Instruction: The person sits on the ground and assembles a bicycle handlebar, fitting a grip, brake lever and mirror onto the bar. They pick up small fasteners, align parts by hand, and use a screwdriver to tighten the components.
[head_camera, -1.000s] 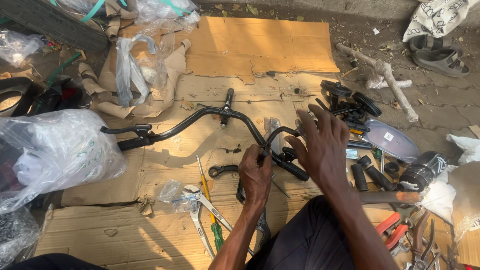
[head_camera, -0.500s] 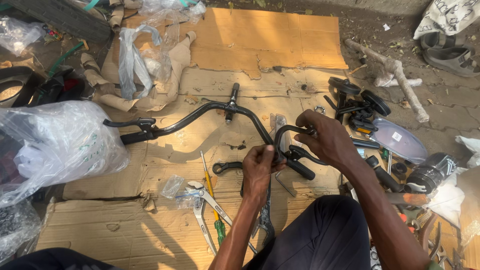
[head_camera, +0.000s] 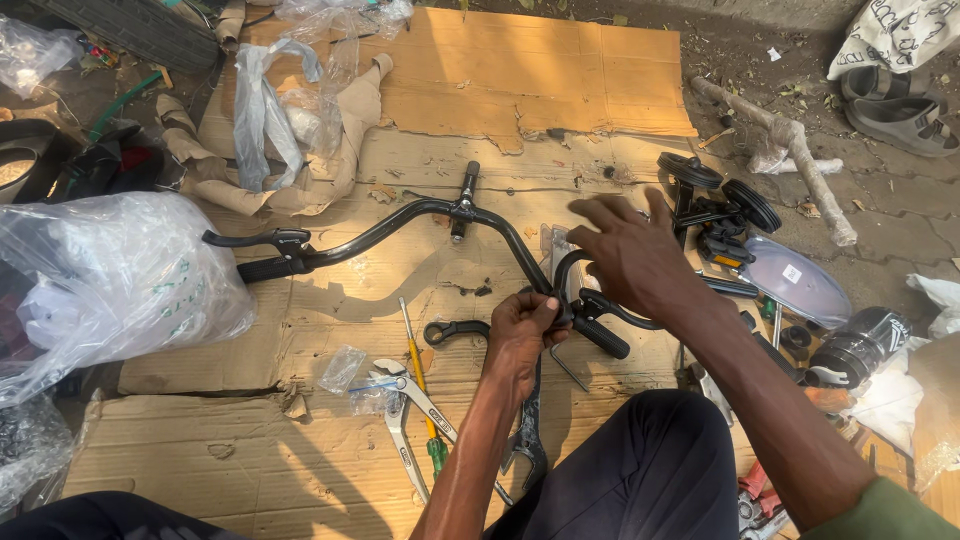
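Left hand (head_camera: 522, 322): grip closed around the black handlebar (head_camera: 400, 222) near its right end.
Right hand (head_camera: 628, 252): fingers spread wide, hovering over the brake lever (head_camera: 600, 305).
Handlebar: on cardboard (head_camera: 520, 75); pliers (head_camera: 400, 385) at 7 o'clock.

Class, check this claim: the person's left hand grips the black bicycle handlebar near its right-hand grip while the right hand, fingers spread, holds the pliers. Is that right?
Not quite. The right hand holds no pliers; those lie on the cardboard. It hovers open over the handlebar. The left hand grips the bar, as the head view shows.
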